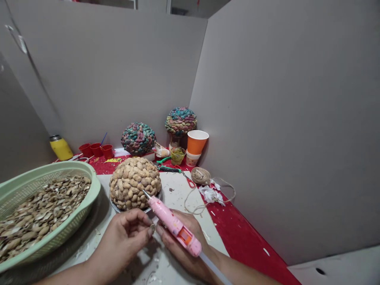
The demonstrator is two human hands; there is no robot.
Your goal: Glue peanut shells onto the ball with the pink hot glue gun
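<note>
My right hand (190, 229) is closed around a pink hot glue gun (170, 221), its metal nozzle pointing up and left at a dome covered in peanut shells (135, 182). From the gun's rear a translucent glue stick (212, 267) sticks out. My left hand (127, 233) is pinched just in front of the dome, with thumb and fingertips close to the right hand's fingers. Something small and brownish shows at those fingertips, too little of it visible to name. Under the dome, a rim of a metal bowl (114, 206) shows.
At the left stands a green basket (95, 186) of loose shells. Behind are two painted shell balls (138, 138), red cups (95, 149), a yellow bottle (61, 148), an orange paper cup (196, 143), scissors (188, 179) and twine (200, 176). Grey panels (282, 118) enclose the table.
</note>
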